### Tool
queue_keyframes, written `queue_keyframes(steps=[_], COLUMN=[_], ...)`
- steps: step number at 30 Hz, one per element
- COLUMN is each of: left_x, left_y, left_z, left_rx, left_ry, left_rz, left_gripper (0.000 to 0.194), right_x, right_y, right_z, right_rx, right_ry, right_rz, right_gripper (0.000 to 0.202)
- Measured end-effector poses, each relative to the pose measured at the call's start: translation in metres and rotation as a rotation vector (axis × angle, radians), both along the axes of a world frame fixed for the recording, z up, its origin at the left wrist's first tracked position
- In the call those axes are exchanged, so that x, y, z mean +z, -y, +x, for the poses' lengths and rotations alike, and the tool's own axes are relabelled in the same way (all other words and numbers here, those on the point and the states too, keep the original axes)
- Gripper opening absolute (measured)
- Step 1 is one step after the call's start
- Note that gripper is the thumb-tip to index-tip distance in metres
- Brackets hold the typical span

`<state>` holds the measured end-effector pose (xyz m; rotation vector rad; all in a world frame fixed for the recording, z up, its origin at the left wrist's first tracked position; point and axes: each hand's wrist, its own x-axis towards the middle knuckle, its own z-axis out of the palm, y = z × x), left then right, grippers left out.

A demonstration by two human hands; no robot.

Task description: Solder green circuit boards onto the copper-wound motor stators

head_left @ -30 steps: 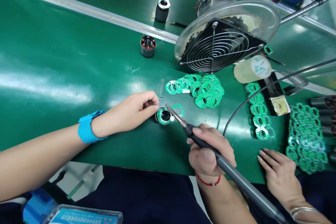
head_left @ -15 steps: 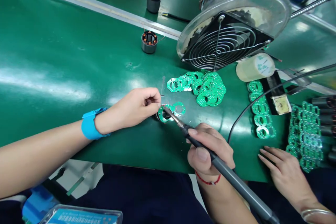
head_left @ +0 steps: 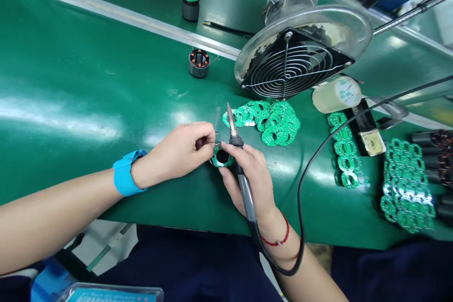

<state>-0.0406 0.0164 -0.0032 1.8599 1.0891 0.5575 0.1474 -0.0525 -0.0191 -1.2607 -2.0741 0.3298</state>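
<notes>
My left hand (head_left: 189,148), with a blue band at the wrist, is closed in a pinch at the left edge of a ring-shaped green circuit board (head_left: 228,159); what its fingertips hold is too small to make out. The board sits on a dark round part, mostly hidden. My right hand (head_left: 253,181), with a red string at the wrist, holds a soldering iron (head_left: 247,194) whose tip points up and away from the board. Its thumb and index finger reach to the board's right side.
A fan with a wire guard (head_left: 286,73) hangs beyond loose green boards (head_left: 279,125). Two motor stators (head_left: 199,63) stand farther back. To the right are a tape roll (head_left: 338,94), a sponge holder (head_left: 373,143), rows of boards (head_left: 406,184) and the iron's cable.
My right hand has moved left to the board, and the iron's tip has swung up off it. The loose ring beside the board no longer shows separately. Another person's hand at right has left view.
</notes>
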Motion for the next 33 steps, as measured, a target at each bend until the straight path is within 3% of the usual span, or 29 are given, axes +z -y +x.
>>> queue_keyframes(steps=[2,3,6,9,12,16,17,19,22,25,28,31,33], left_x=[-0.001,-0.002,-0.005,-0.002,0.014,0.043,0.047,0.046,0.028,0.009,0.001,-0.004,-0.009], left_y=[0.002,0.003,0.007,0.007,-0.001,-0.021,-0.027,-0.043,-0.071,-0.091,-0.091,-0.076,-0.063], left_z=[-0.002,-0.002,0.002,0.001,-0.021,-0.061,-0.065,-0.060,-0.032,-0.007,-0.005,-0.022,-0.034], left_rx=[-0.012,-0.042,-0.264,-0.420,-0.243,0.252,0.302,0.273,0.172,0.213,0.256,0.089,-0.024], left_ry=[-0.010,-0.008,-0.070,-0.329,-0.642,-0.890,-0.890,-0.843,-0.736,-0.670,-0.619,-0.502,-0.331], left_rz=[0.081,0.142,0.365,0.512,0.507,0.502,0.494,0.439,0.300,0.288,0.333,0.359,0.321], left_gripper=[0.008,0.015,0.036,0.024,0.016,0.019,0.025,0.042,0.061,0.055,0.038,0.027,0.035], right_x=[-0.001,-0.002,-0.007,-0.010,-0.010,-0.007,-0.007,-0.006,-0.007,-0.010,-0.013,-0.015,-0.016], right_y=[0.002,0.003,0.005,0.004,0.004,0.003,0.002,0.001,-0.001,-0.004,-0.007,-0.010,-0.012], right_z=[0.003,0.005,0.012,0.017,0.019,0.018,0.017,0.016,0.015,0.018,0.021,0.021,0.020], right_rx=[-0.045,-0.078,-0.194,-0.294,-0.307,-0.256,-0.246,-0.246,-0.255,-0.228,-0.191,-0.148,-0.118], right_ry=[-0.068,-0.119,-0.278,-0.375,-0.419,-0.444,-0.446,-0.415,-0.307,-0.192,-0.035,0.105,0.135], right_rz=[0.015,0.032,0.106,0.161,0.209,0.220,0.207,0.173,0.068,-0.047,-0.112,-0.163,-0.187], right_gripper=[0.047,0.046,0.043,0.039,0.038,0.041,0.043,0.043,0.037,0.036,0.042,0.043,0.045])
